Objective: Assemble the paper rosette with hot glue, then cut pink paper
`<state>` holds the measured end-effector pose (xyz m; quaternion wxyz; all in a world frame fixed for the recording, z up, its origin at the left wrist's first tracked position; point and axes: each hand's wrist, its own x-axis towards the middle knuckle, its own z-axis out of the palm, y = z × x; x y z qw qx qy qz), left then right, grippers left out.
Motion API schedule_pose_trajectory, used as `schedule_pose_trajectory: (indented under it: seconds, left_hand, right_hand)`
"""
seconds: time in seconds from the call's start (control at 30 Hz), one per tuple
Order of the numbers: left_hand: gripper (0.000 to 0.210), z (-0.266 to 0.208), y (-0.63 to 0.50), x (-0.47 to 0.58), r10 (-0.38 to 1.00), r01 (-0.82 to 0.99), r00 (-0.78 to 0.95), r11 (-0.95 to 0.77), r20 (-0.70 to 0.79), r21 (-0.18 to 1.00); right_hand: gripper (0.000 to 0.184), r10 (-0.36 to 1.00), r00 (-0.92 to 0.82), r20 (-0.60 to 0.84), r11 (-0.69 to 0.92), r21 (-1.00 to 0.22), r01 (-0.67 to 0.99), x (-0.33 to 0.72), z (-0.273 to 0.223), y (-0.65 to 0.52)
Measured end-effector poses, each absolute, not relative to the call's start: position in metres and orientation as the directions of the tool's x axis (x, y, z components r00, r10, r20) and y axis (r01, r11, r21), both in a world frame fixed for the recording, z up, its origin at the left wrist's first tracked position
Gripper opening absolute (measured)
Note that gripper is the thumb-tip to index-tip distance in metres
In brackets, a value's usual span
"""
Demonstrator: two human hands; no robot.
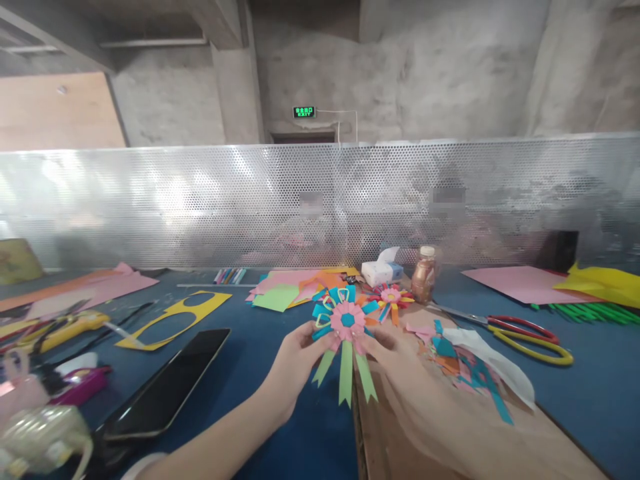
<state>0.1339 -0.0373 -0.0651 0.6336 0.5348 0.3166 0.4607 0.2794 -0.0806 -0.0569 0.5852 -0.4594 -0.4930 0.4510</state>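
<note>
A paper rosette [347, 319] is held up between both my hands, over the near edge of a brown board. It has a pink pleated flower with a blue centre, blue loops around it, and green ribbon tails with notched ends hanging down. My left hand [296, 357] pinches its lower left side, thumb in front. On its lower right, my right hand [393, 353] grips it the same way. The fingers behind the paper are partly hidden. Pale yellow clip-like loops show on the upper left petals. Behind it lies a second paper flower [391, 297], red, yellow and blue.
Scissors [520, 333] with red and yellow handles and paper scraps [465, 367] lie at right. A bottle [424, 273] and tissue box [381, 272] stand behind. On the left are a phone [173, 383], cut yellow paper [180, 319] and a hot glue gun [75, 330].
</note>
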Motion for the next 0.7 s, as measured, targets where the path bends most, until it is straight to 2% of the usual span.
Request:
schedule_pose_trajectory:
  seconds: [0.17,0.33,0.43,0.57,0.7]
  left_hand:
    - [0.033,-0.067,-0.037,0.135,0.916,-0.207,0.396,0.017,0.068,0.978]
    - [0.038,-0.066,-0.037,0.135,0.897,-0.192,0.436,0.014,0.072,0.981]
    - [0.035,-0.068,-0.037,0.135,0.901,-0.228,0.422,-0.002,0.101,0.974]
    - [0.029,-0.07,-0.036,0.134,0.908,-0.308,0.41,0.052,0.084,0.95]
    - [0.028,-0.07,-0.036,0.135,0.925,-0.335,0.378,0.093,0.043,0.938]
  right_hand:
    - [0.038,0.972,0.147,0.183,0.194,-0.979,-0.061,0.281,-0.059,-0.08]
    - [0.033,0.984,0.124,0.126,0.133,-0.99,-0.044,0.283,-0.063,-0.077]
    - [0.031,0.983,0.127,0.134,0.137,-0.99,-0.016,0.281,-0.06,-0.077]
    - [0.032,0.988,0.098,0.122,0.131,-0.988,-0.085,0.277,-0.054,-0.083]
    - [0.031,0.972,0.219,0.091,0.107,-0.992,-0.063,0.274,-0.04,-0.097]
